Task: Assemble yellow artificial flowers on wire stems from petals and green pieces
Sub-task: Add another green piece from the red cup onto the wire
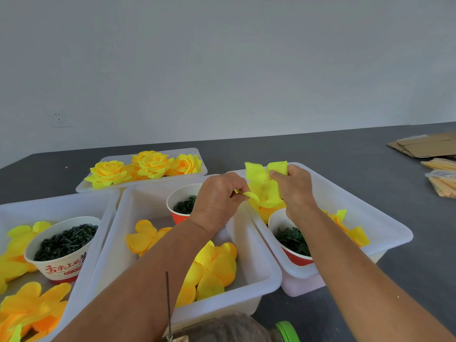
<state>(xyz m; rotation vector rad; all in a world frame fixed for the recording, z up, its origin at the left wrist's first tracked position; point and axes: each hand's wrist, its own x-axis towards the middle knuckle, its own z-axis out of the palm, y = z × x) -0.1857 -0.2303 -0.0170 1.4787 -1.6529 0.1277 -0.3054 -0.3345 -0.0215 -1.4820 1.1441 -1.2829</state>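
Both hands work above the right white bin (385,218). My left hand (218,198) pinches a small yellow petal piece (250,195) at its fingertips. My right hand (294,187) grips a bright yellow petal sheet (262,180) held up over the bin. A thin dark wire stem (168,302) stands upright near the bottom edge, under my left forearm. Finished yellow flowers (148,166) lie in the far tray (197,154). Loose yellow petals (214,265) fill the middle bin (266,275).
Three paper cups hold dark green pieces: one in the left bin (65,243), one in the middle bin (183,203), one in the right bin (293,240). Flattened cardboard (427,144) and bagged packs (444,183) lie at the far right of the dark table. A green-lidded jar (287,332) sits at the bottom.
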